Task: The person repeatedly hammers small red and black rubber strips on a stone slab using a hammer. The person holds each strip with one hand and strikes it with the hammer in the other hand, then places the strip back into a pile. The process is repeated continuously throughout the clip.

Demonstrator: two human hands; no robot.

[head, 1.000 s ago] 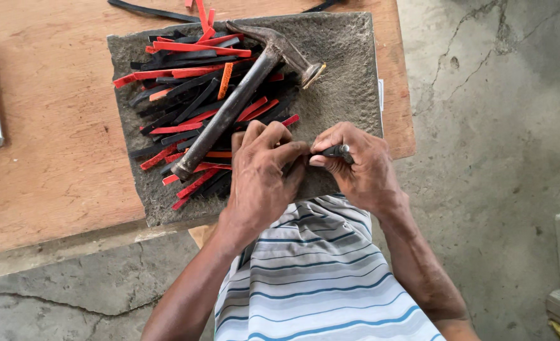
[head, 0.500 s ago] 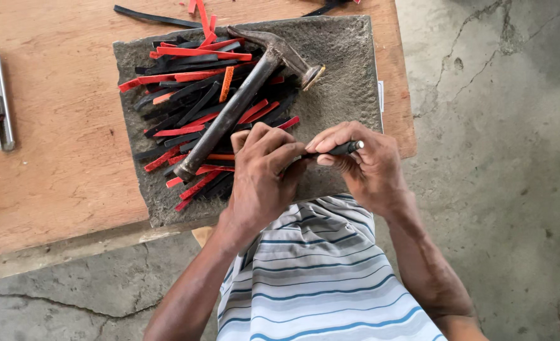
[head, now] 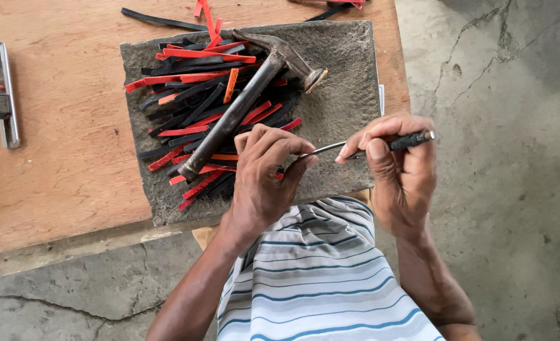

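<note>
Right hand [head: 401,169] drawn rightward since earlier, thin metal tool [head: 368,146] pinched at its dark handle, left hand [head: 264,177] pinched on its tip, perhaps a strip there, hammer [head: 245,104] unmoved.

Your two arms come up from the bottom edge of the view, bare from the elbows to the wrists, with no sleeve, watch, band or glove on either. Your left hand [head: 264,180] and your right hand [head: 397,173] are bare too, without rings, and the fingers [head: 376,150] end in short, plain nails. Veins and knuckle creases stand out on the backs of both hands. Between the forearms lies the cloth you wear, a white garment [head: 321,278] crossed by thin blue and grey stripes, some in pairs, gathered in soft folds over your lap.
</note>
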